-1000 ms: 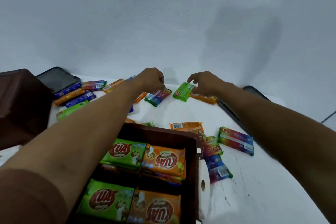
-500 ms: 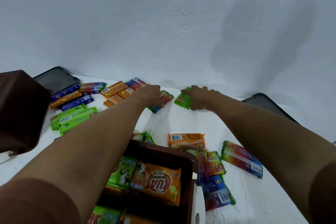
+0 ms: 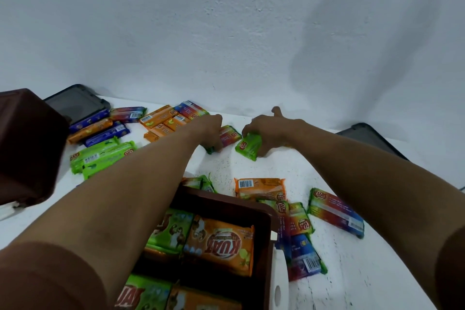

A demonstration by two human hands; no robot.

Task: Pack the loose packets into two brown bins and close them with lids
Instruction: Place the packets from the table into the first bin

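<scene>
Both arms reach to the far side of the white table point(image 3: 264, 166). My left hand point(image 3: 210, 131) curls its fingers round a red-and-green packet point(image 3: 230, 134). My right hand point(image 3: 270, 131) grips a green packet point(image 3: 249, 146), thumb raised. Below my arms an open brown bin point(image 3: 261, 211) holds orange and green packets in rows. A second brown bin point(image 3: 27, 143) stands at the left edge. Loose packets lie scattered: green ones point(image 3: 103, 156) at left, orange ones point(image 3: 161, 121) behind, an orange one point(image 3: 259, 187) and a rainbow one point(image 3: 336, 212) to the bin's right.
A dark lid point(image 3: 75, 103) leans by the wall at the back left, another dark lid point(image 3: 370, 139) at the back right. A white wall point(image 3: 226, 33) closes off the table's far edge. A white part point(image 3: 278, 282) sticks out at the near bin's right side.
Both hands have closed on their packets near the wall; the green packet has tilted and come slightly toward me. The view has tipped up a little.
</scene>
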